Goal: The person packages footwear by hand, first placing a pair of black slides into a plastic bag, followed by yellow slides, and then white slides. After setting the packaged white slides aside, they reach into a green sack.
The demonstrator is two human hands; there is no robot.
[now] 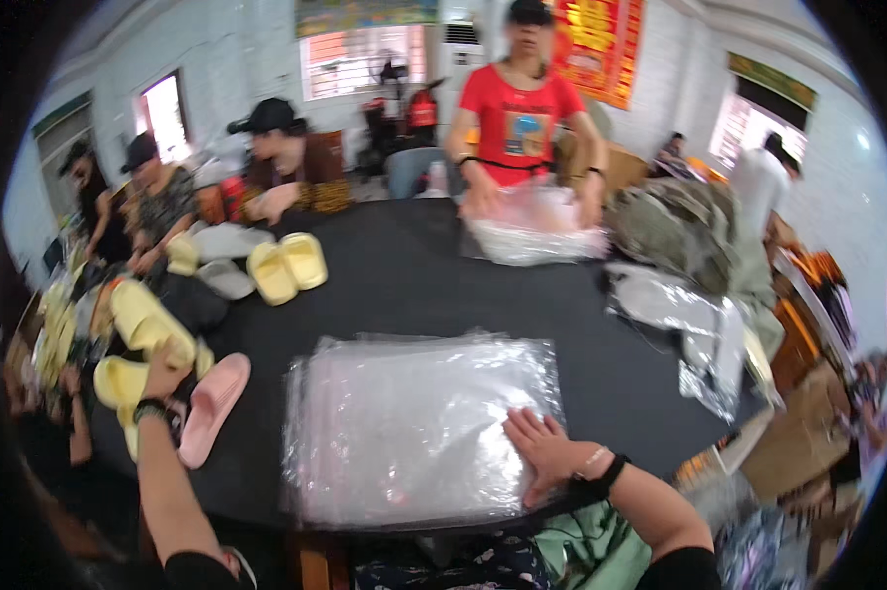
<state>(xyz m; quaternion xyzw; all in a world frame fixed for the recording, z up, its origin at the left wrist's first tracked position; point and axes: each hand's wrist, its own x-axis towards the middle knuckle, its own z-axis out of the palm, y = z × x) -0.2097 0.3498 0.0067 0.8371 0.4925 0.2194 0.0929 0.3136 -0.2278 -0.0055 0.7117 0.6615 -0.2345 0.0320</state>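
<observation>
My left hand (169,370) reaches into a group of slippers on the left, its bent fingers closed on the near end of a yellow slipper (141,313). Another yellow slipper (117,382) lies to the left of that hand, and a pink slipper (213,408) lies just to its right. A flat stack of clear plastic bags (404,423) lies in front of me on the black table. On the stack's right edge my right hand (544,450) rests flat, palm down, fingers spread.
Across the black table (394,265), a person in a red shirt (524,118) handles clear plastic bags (537,236). A yellow slipper pair (287,267) sits far left. Grey-green cloth (675,226) and wrapped items (694,315) lie right, with cardboard boxes (798,442) beyond. Several people sit left.
</observation>
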